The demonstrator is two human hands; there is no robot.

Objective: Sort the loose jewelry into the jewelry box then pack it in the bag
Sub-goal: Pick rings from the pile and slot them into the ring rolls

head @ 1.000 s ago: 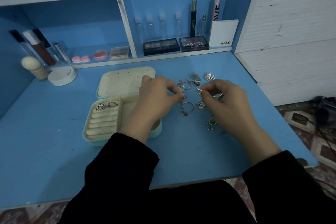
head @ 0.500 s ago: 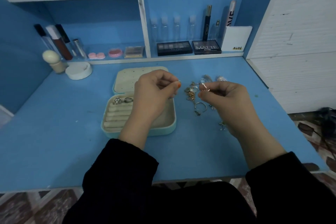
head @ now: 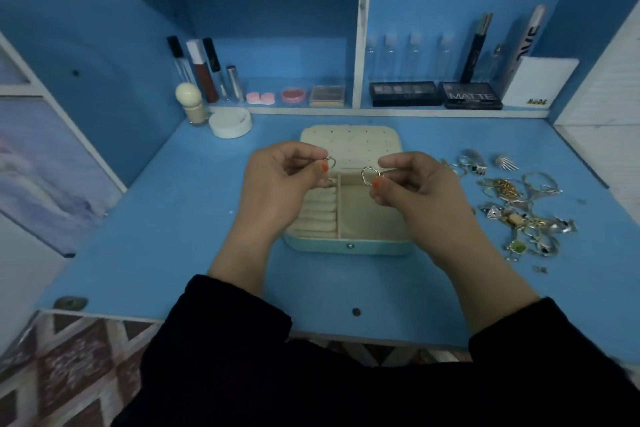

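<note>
Here the jewelry box (head: 349, 247) lies open mid-desk, with its lid (head: 353, 145) flat behind it and ring rolls (head: 318, 215) in its left half. Above it, the left hand (head: 277, 191) pinches a small ring (head: 330, 161) between thumb and forefinger, the other fingers curled. The right hand (head: 426, 194) pinches a larger twisted ring (head: 369, 175) the same way. The two rings are near each other but apart. The loose jewelry (head: 519, 204) lies heaped on the desk (head: 173, 218), right of the box and apart from it. Palettes (head: 405, 94) sit on the shelf behind.
</note>
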